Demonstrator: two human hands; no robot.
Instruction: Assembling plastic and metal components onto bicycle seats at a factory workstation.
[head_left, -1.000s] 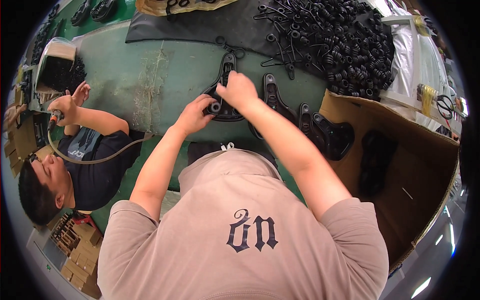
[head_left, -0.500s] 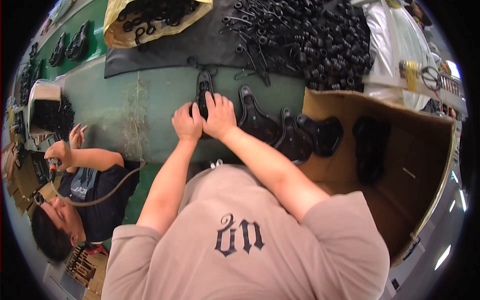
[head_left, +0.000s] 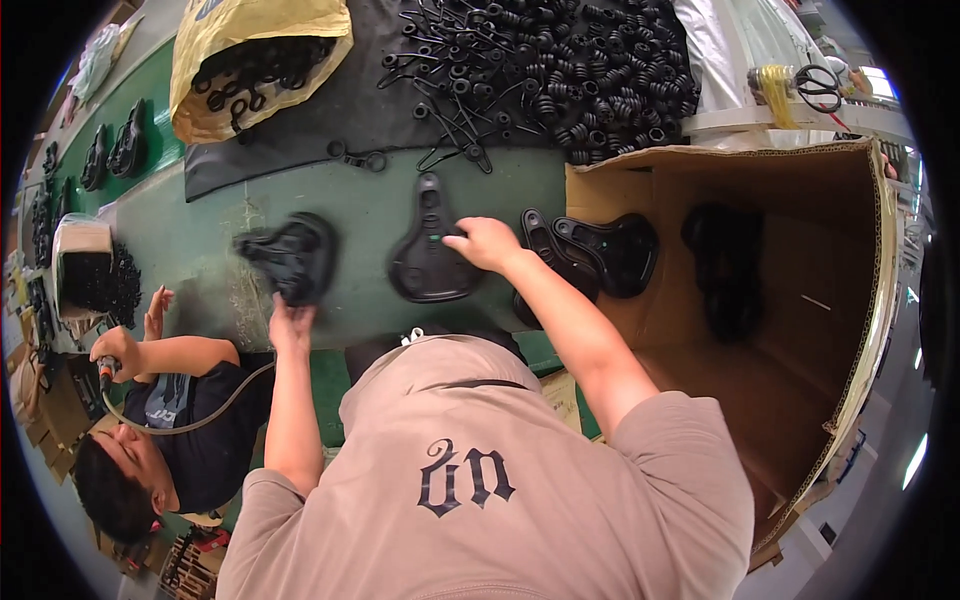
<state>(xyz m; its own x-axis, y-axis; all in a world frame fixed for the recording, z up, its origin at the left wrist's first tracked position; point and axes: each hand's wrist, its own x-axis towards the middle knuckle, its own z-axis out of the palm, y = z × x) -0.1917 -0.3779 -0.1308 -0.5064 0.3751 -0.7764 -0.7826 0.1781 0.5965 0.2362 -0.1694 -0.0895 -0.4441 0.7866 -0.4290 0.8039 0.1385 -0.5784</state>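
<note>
My left hand [head_left: 293, 322] is closed on the wide end of a black bicycle saddle [head_left: 300, 250], held over the bench on my left and smeared by motion. In front of me a second saddle, its hollow underside up [head_left: 430, 265], lies with its narrow nose pointing away. My right hand [head_left: 487, 244] grips this one at its right edge, thumb and fingers bent; some fingertips are hidden. Right of that hand, more saddles [head_left: 615, 250] lie overlapping by the mouth of a cardboard box [head_left: 790, 390].
Beyond the saddles, black springs [head_left: 610, 85] and bent metal parts [head_left: 450, 60] are heaped on a dark sheet. A yellow bag [head_left: 190, 110] of black rings stands far left. On my left a co-worker's hand [head_left: 118, 350] holds a corded power tool [head_left: 106, 372].
My hands have parted. The left has carried the first saddle leftward; the right has gone to another saddle, which now sits farther left and straighter before me. The view has shifted slightly.
</note>
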